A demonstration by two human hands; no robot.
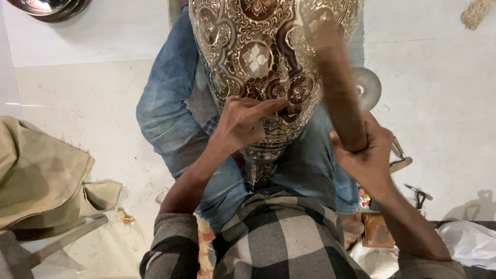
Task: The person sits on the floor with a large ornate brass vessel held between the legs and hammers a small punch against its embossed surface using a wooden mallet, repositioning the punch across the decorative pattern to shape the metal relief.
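Left hand [243,121] pinches fingertips together against engraved metal vessel [263,62] lying across the lap at centre, right hand [368,155] fist-clamped on blurred wooden mallet handle [338,88] just right of it

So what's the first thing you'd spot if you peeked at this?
The big shiny metal vase covered in engraved flower patterns, lying across the person's blue-jeaned lap at top centre. The left hand presses a small tool against its lower body, and the right hand grips a blurred wooden mallet just to the right of it.
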